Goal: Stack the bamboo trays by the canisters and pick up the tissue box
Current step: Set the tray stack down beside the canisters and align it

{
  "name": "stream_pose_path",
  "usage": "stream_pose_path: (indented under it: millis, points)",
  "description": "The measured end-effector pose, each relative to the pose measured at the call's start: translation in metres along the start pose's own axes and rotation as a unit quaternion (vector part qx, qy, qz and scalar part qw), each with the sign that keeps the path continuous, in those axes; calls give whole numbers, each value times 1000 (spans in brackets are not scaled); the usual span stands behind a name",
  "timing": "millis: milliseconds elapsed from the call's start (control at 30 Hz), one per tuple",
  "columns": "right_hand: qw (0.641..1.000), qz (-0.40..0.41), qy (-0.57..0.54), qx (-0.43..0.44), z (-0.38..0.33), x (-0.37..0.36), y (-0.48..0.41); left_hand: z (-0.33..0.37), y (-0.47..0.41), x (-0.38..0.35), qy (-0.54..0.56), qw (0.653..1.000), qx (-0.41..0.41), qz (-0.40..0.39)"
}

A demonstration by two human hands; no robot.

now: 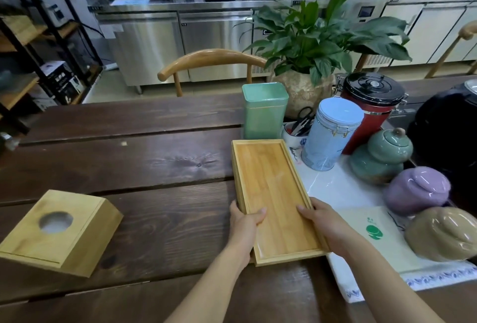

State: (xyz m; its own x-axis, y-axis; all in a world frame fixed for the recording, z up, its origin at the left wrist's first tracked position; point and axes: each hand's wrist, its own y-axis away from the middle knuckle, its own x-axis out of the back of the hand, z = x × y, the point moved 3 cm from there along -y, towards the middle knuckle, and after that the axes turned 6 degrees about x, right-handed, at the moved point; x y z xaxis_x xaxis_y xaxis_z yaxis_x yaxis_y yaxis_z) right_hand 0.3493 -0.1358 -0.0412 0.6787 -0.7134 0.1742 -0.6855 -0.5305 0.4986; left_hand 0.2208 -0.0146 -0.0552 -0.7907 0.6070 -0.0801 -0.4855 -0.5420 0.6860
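Dark wooden planks made up the worktop (129, 157), with steel kitchen units behind. I saw my left hand (244, 222) and right hand (325, 222) each in a clenched grip on the bamboo tray (273, 193) beside the canisters (330, 134). Tissue box (59, 229) sat well left; the green logo was unreadable.

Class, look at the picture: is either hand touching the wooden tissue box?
No. Both the left hand and right hand grip the bamboo tray; the tissue box sits apart.

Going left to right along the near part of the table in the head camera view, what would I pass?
Wooden tissue box → left hand → bamboo tray → right hand → paper with green logo → tan jar.
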Motion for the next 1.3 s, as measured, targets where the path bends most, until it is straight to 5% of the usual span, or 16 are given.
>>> stream_pose_path:
  millis: [467,733,1300]
  points:
    - [999,19,18,43,-5,-6,2,-3,-5,-2,-58,994,-85,-22]
    - [919,204,315,122,-13,-8,-2,-3,-10,-3,-67,993,-89,-25]
    - [927,194,286,144,-19,2,-8,-12,-21,-13,-117,988,-99,-7]
